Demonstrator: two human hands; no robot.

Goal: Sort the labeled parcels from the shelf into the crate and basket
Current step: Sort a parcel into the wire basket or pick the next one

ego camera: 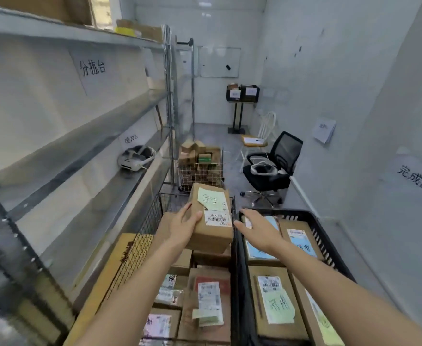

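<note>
My left hand (183, 227) grips a brown cardboard parcel (211, 233) with a green handwritten note and a white barcode label, holding it above the black wire basket (142, 236). That basket holds several labeled parcels (206, 303). My right hand (259, 228) hovers open, fingers spread, just right of the held parcel and over the black plastic crate (324, 236). The crate holds several flat parcels with green and blue notes (276, 300). The metal shelf (100, 126) runs along the left.
A white headset (135, 158) lies on a lower shelf board. Farther back stand a white wire cart of small boxes (201, 166), a black office chair (272, 168), a white chair (259, 138) and a stand with black bins (242, 93). Walls close in on the right.
</note>
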